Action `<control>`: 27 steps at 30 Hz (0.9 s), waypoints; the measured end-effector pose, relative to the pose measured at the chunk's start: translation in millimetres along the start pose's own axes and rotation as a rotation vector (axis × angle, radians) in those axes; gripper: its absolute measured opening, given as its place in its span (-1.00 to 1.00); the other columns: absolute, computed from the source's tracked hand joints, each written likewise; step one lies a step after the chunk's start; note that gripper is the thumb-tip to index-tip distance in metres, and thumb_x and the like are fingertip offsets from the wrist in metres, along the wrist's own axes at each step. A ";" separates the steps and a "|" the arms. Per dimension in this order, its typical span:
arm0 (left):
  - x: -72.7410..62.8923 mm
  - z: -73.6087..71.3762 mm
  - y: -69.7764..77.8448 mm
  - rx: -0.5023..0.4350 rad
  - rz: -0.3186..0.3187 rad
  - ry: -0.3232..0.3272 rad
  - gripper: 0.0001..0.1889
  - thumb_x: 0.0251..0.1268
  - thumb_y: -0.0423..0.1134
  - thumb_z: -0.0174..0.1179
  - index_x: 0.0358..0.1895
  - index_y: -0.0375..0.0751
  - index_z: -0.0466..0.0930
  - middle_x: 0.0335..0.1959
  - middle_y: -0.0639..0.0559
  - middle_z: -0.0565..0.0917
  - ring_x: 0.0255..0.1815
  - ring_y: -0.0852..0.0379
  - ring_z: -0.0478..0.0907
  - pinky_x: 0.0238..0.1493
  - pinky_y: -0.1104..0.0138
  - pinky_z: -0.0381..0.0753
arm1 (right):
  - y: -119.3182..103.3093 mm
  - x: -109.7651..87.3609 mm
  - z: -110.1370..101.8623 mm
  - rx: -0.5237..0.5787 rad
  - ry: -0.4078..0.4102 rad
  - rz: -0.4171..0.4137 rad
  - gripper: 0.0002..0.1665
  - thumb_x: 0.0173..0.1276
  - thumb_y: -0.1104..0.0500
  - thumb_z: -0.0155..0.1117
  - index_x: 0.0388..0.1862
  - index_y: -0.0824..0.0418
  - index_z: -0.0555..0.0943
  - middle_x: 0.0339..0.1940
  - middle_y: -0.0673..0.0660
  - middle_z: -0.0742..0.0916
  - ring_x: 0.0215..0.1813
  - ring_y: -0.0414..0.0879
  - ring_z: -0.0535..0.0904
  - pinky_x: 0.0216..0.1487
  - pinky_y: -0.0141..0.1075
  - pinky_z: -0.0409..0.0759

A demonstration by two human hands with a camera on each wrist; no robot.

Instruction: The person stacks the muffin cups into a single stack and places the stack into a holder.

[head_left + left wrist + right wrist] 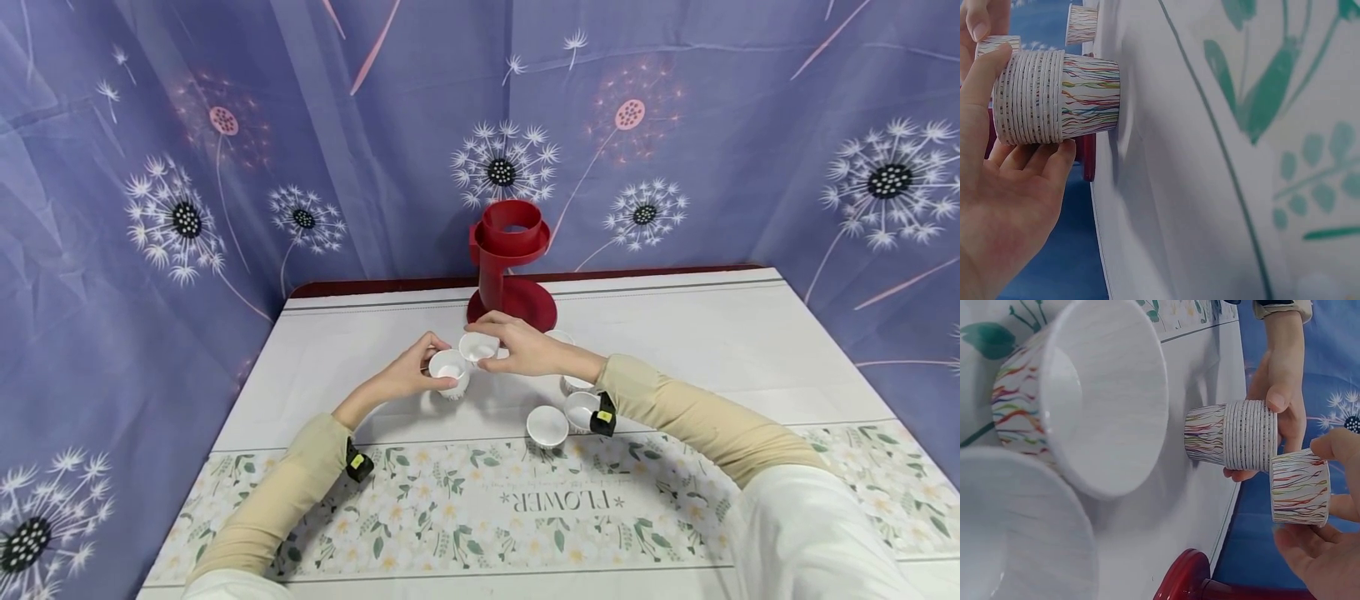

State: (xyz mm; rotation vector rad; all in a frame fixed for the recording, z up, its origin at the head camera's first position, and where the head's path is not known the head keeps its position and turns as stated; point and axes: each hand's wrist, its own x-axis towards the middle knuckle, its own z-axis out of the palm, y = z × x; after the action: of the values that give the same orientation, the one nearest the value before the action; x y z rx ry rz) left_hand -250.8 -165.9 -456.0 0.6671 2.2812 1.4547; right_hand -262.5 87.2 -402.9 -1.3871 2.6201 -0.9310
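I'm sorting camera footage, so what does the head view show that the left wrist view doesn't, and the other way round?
Of these two, only the head view shows the FLOWER lettering on the table cover and the red stand's ringed top. Only the left wrist view clearly shows the nested rims of the cup stack and the coloured wavy lines on its side. Both show the left hand gripping that stack and the right hand with a single cup.
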 end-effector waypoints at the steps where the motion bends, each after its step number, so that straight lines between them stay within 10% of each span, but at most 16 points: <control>1: 0.2 0.1 -0.4 -0.001 0.000 0.000 -0.45 0.20 -0.39 0.31 0.14 -0.40 0.18 0.08 -0.39 0.57 -0.02 -0.04 0.59 -0.08 0.44 0.57 | 0.0 0.2 0.1 0.001 0.002 0.000 -0.36 0.23 0.15 0.33 0.28 0.33 0.48 0.16 0.24 0.58 0.11 0.00 0.50 -0.08 -0.10 0.64; 27: 0.1 1.0 -0.5 0.008 -0.011 -0.008 -0.48 0.21 -0.34 0.32 0.08 -0.25 0.18 0.07 -0.35 0.59 -0.07 0.00 0.61 -0.10 0.39 0.59 | -8.5 10.3 1.6 -0.027 -0.080 -0.057 -0.36 0.34 0.10 0.29 0.33 0.34 0.42 0.25 0.21 0.54 0.29 0.02 0.44 0.27 -0.15 0.50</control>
State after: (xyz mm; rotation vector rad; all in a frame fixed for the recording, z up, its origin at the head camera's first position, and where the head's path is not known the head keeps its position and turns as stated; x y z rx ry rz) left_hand -250.5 -165.2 -456.9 0.6604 2.2816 1.4363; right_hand -261.9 74.9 -397.3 -1.4803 2.5570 -0.8299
